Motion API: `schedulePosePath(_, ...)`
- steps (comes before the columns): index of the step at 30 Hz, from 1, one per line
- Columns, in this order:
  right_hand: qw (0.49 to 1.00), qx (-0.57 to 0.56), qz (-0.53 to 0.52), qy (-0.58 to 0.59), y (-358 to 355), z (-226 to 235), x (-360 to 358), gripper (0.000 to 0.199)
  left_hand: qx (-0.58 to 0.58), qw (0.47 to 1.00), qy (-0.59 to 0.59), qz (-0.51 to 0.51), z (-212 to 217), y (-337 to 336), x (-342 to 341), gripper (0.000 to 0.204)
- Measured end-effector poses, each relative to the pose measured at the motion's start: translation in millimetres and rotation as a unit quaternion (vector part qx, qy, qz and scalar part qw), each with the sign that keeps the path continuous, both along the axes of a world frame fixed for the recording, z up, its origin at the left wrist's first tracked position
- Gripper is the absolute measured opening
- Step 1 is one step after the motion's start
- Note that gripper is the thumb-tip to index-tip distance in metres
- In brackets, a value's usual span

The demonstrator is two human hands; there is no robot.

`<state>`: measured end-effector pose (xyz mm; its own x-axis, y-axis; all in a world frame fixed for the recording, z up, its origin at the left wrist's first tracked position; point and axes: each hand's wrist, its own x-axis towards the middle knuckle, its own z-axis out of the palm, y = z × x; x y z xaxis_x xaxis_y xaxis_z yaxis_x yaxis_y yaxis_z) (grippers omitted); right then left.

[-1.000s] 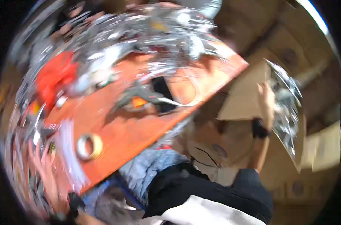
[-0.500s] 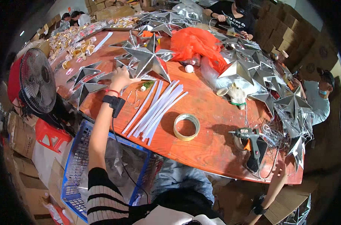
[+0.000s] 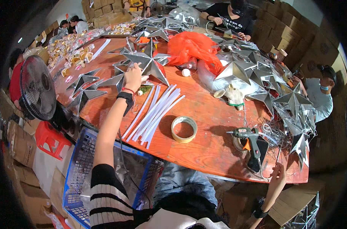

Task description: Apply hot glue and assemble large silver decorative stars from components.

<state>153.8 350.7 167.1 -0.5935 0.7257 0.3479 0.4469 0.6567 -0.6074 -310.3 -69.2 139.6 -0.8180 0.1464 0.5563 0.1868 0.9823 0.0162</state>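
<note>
My left hand (image 3: pixel 133 79) is on the lower left point of a large silver star (image 3: pixel 150 60), its fingers bent over the point and the thumb on the other side. Part of that point is hidden under the hand. Just below lie a small green piece with a white block (image 3: pixel 140 92) and a bundle of white glue sticks (image 3: pixel 152 116). At the table's near right edge, my right hand (image 3: pixel 278 174) is loosely curled with fingers apart, holding nothing I can see. Close to it are a glue gun (image 3: pixel 249 134) with an orange trigger and its pale cord.
A tape roll (image 3: pixel 174 134) lies mid-table. Behind it are a white ball (image 3: pixel 186 72), red plastic bag (image 3: pixel 190 47), work glove (image 3: pixel 234 96) and many silver stars (image 3: pixel 234 74). A fan (image 3: pixel 38 87) and blue crate (image 3: pixel 80 168) stand left. Co-workers sit around the table.
My left hand has moved right onto the star's point, its fingers bending in. My right hand has shifted slightly, fingers more curled. The whole view has shifted a little.
</note>
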Motion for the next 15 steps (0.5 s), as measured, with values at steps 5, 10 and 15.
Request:
schedulePosePath(5,0.998,0.054,-0.016,0.010,-8.7,19.8,16.8,0.018,-0.006,0.996,0.061,-0.066,48.6,10.1,35.9,0.054)
schedulePosePath(10,0.997,0.028,0.035,0.059,-31.9,49.7,13.8,0.019,0.106,0.975,0.055,-0.185,106.6,28.3,124.0,0.046)
schedulePosePath(15,0.957,0.204,0.195,0.062,-68.7,80.1,-22.8,0.049,0.182,0.920,-0.050,-0.343,121.5,62.2,231.0,0.060)
